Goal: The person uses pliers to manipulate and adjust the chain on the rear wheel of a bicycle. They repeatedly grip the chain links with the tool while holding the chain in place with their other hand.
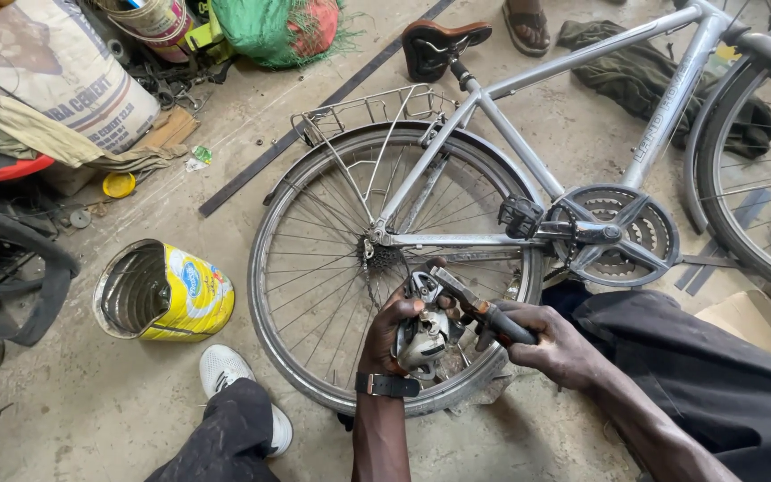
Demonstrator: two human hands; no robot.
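Left hand (390,332) clenched around derailleur (423,337), low over rear wheel (314,268), near rim edge. Right hand (553,344) grasping pliers (479,308) by handles; pliers tip touching derailleur top. Bicycle frame (573,152) lying on floor (64,419). Yellow can (167,293) on its side left of wheel, apart from it. White shoe (225,370) just beside rim. Open floor at lower left.
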